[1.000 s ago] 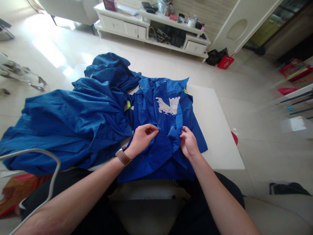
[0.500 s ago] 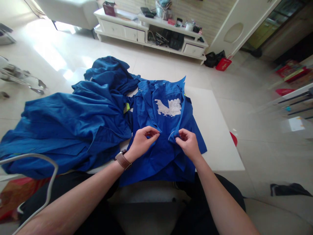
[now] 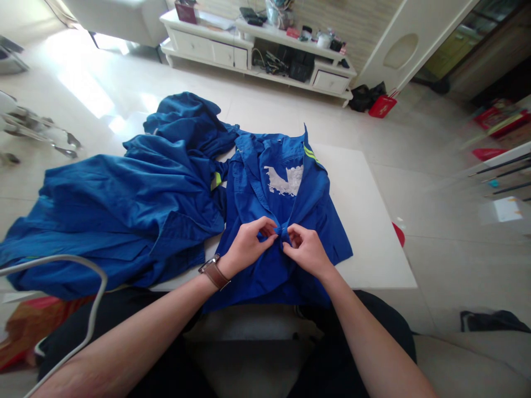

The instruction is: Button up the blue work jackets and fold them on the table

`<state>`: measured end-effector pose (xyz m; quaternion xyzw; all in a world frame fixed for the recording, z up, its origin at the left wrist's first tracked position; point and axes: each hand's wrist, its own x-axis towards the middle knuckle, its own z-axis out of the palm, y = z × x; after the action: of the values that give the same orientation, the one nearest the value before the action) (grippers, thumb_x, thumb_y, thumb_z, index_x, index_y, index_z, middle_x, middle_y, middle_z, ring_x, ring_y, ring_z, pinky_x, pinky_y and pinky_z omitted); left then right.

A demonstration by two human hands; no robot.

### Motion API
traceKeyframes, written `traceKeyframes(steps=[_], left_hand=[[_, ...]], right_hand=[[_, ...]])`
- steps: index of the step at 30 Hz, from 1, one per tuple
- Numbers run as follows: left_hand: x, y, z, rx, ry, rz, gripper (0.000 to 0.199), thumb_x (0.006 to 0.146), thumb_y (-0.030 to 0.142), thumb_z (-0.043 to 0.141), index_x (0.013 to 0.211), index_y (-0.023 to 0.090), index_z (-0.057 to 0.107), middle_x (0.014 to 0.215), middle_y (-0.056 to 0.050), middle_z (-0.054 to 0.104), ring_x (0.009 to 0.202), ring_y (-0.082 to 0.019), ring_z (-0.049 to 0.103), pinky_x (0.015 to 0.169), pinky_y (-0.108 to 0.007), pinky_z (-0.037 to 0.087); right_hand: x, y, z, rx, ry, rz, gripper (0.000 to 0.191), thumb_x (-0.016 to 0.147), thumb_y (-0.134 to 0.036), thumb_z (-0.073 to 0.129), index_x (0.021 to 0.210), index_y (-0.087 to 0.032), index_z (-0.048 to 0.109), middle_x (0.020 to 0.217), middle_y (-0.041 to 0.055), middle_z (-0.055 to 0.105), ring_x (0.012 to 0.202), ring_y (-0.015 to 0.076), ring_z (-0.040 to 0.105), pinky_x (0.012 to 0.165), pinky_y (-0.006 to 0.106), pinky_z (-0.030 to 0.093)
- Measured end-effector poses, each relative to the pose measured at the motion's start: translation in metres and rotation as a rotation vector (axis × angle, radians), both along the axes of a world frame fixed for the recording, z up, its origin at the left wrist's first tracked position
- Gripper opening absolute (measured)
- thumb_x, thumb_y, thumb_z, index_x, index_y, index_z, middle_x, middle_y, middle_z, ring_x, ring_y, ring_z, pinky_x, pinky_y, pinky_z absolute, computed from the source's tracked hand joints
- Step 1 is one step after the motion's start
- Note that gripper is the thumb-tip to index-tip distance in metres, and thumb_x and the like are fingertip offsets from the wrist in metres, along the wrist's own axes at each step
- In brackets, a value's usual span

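Observation:
A blue work jacket [image 3: 257, 265] lies front up on the white table [image 3: 373, 237], its collar end away from me. White printing [image 3: 286, 179] shows inside it through the gap between the two front edges, and yellow-green stripes [image 3: 311, 155] mark its right side. My left hand [image 3: 255, 237], with a brown-strapped watch [image 3: 214, 273] on the wrist, pinches one front edge. The other front edge is pinched in my right hand [image 3: 305, 246]. Both edges meet between my fingertips, low on the opening. Any fastener there is too small to make out.
More blue garments [image 3: 124, 204] are heaped on the table to the left. A pale cable [image 3: 97, 293] curves over my left forearm. Beyond the table stands a white TV cabinet [image 3: 207, 50] with assorted items. A red box [image 3: 382, 105] sits on the floor.
My right hand has moved left, bringing its front edge across to the one in my left hand. The jacket's opening has narrowed, covering part of the white printing and exposing the yellow-green stripes.

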<state>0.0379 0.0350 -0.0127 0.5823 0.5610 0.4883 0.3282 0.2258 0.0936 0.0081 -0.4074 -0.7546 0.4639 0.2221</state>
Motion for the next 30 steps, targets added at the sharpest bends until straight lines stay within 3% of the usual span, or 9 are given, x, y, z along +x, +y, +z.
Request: traceKeyframes(steps=[4,9,17,22,30], left_hand=[[-0.007,0.000,-0.002,0.032,0.164,0.061,0.017,0.086,0.014,0.066,0.101,0.021,0.064,0.085,0.001,0.072,0.077,-0.013,0.069,0.075,-0.024,0.055],[-0.012,-0.003,-0.003,0.138,0.428,-0.085,0.019,0.093,0.016,0.061,0.110,0.022,0.064,0.092,-0.003,0.072,0.088,-0.017,0.070,0.083,-0.028,0.052],[-0.011,-0.004,-0.006,0.097,0.300,-0.065,0.022,0.092,0.018,0.064,0.114,0.023,0.062,0.093,0.000,0.073,0.087,-0.015,0.071,0.084,-0.025,0.053],[-0.012,-0.003,-0.002,0.098,0.299,-0.087,0.021,0.093,0.020,0.063,0.114,0.024,0.062,0.093,0.000,0.073,0.087,-0.015,0.072,0.085,-0.025,0.053],[-0.010,-0.004,-0.002,0.101,0.281,-0.084,0.024,0.090,0.016,0.065,0.113,0.023,0.062,0.091,0.001,0.073,0.086,-0.015,0.072,0.083,-0.024,0.052]], right_hand=[[0.001,0.000,0.002,-0.054,0.042,0.006,0.006,0.077,-0.022,0.066,0.082,-0.021,0.063,0.071,-0.0021,0.060,0.056,0.0111,0.046,0.054,0.023,0.036],[-0.001,-0.003,-0.002,-0.018,0.013,0.008,0.010,0.078,-0.023,0.066,0.088,-0.021,0.065,0.072,-0.0023,0.060,0.057,0.0111,0.046,0.055,0.023,0.038],[-0.011,-0.009,-0.005,0.079,0.012,0.034,0.012,0.080,-0.021,0.063,0.091,-0.022,0.064,0.069,-0.0032,0.058,0.056,0.0123,0.051,0.057,0.025,0.040],[-0.007,-0.006,-0.004,0.182,0.001,-0.026,0.010,0.082,-0.021,0.063,0.091,-0.023,0.066,0.067,-0.0025,0.057,0.057,0.0143,0.052,0.060,0.027,0.041],[-0.012,-0.009,-0.011,0.139,0.002,0.007,0.008,0.083,-0.021,0.065,0.090,-0.023,0.066,0.066,-0.0028,0.058,0.056,0.0145,0.054,0.059,0.027,0.042]])
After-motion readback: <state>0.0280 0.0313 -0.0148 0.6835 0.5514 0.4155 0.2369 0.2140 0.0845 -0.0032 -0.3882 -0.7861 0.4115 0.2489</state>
